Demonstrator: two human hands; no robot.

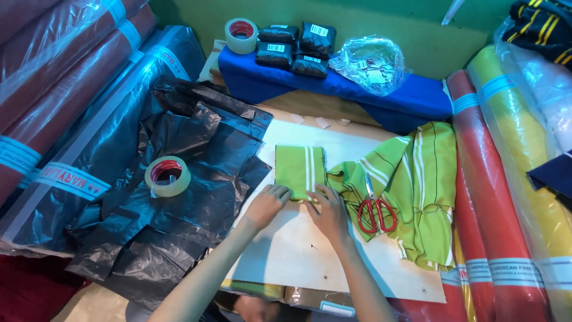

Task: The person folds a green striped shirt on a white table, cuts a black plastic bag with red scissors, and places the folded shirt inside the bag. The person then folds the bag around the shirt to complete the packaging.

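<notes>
A folded green striped cloth piece is laid flat on the pale worktop and pressed at its lower edge by the left hand and right hand, fingers flat on the cloth, nothing clamped. Red-handled scissors are seen just right of the right hand on a larger green striped cloth. A tape roll is placed on black plastic sheeting, left.
</notes>
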